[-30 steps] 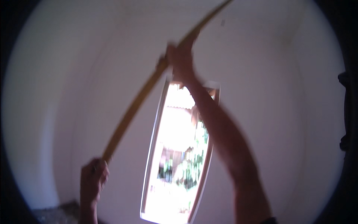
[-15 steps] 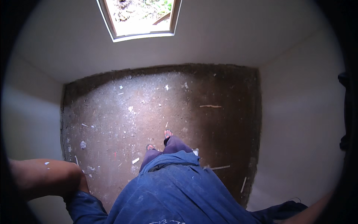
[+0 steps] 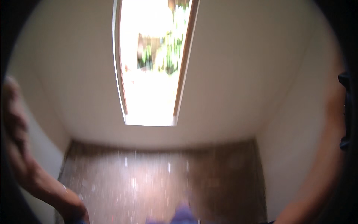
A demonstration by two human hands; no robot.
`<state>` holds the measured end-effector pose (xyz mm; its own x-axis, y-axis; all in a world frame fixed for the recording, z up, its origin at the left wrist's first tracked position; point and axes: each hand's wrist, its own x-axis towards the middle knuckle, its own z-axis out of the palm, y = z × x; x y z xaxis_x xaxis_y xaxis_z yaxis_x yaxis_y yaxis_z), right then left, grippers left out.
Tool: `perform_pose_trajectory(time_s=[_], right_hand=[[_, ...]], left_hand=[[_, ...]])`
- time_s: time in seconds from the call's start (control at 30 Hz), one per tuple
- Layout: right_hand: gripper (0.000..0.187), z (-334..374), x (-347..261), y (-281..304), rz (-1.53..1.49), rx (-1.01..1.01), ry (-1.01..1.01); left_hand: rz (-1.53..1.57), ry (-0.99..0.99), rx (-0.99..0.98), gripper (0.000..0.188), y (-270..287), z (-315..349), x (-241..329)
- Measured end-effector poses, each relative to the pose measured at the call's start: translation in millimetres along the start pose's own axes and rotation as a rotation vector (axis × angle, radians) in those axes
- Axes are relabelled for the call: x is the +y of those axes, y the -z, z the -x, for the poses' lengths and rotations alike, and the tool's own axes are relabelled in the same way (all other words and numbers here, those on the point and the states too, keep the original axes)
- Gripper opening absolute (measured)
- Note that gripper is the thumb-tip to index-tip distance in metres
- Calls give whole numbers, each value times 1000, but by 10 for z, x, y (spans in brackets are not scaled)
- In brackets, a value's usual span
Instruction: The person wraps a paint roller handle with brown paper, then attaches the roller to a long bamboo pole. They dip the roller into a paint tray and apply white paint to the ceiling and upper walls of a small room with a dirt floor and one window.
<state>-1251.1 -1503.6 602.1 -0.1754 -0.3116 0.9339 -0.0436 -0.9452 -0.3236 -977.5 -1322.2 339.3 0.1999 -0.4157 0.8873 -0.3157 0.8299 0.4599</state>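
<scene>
My left hand [image 3: 15, 115] is raised at the far left rim, blurred and partly cut off by the dark edge of the picture. Its fingers are too smeared to read, and nothing shows in it. The left forearm [image 3: 43, 183] bends up from the lower left, with a small pale spot on it. On the other side, my right forearm [image 3: 320, 164] reaches up along the right rim; its hand lies beyond the picture's edge. Behind the arms stand the pale side walls, the left wall [image 3: 54, 119] and the right wall [image 3: 287, 138].
A tall bright window [image 3: 149, 97] with a brown wooden frame opens in the pale far wall [image 3: 223, 82], greenery outside. Below it, the brown floor [image 3: 209, 183] is strewn with pale bits, streaked by motion. My purple trouser leg [image 3: 182, 213] shows at the bottom.
My view has tilted up: the window fills more of the picture and the floor has dropped lower. Both arms have risen along the sides, and my left hand has come into view.
</scene>
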Motion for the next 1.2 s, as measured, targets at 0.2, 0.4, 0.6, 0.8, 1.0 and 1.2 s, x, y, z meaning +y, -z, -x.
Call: perform_pose_trajectory(time_s=[0.2,0.4,0.6,0.8,1.0,1.2], right_hand=[[91,-639,-1339,-504,-157,-132,234],[99,-490,-1357,235,-122,-245,196],[99,-516,-1276,1526,16,-199,164],[94,-799,-1584,2237,-55,-195,183],[71,-1577,-1384,2272,-79,-175,222],[96,-2270,-1264,2537,-35,-95,295]], left_hand=[[180,96,126,47,-386,-98,-40],[312,99,56,32,-1227,29,-230],[443,192,-7,29,-2638,286,73],[383,92,-79,33,-3013,281,559],[455,41,-196,38,-3345,-388,564],[527,-125,-380,43,-3567,-1154,474]])
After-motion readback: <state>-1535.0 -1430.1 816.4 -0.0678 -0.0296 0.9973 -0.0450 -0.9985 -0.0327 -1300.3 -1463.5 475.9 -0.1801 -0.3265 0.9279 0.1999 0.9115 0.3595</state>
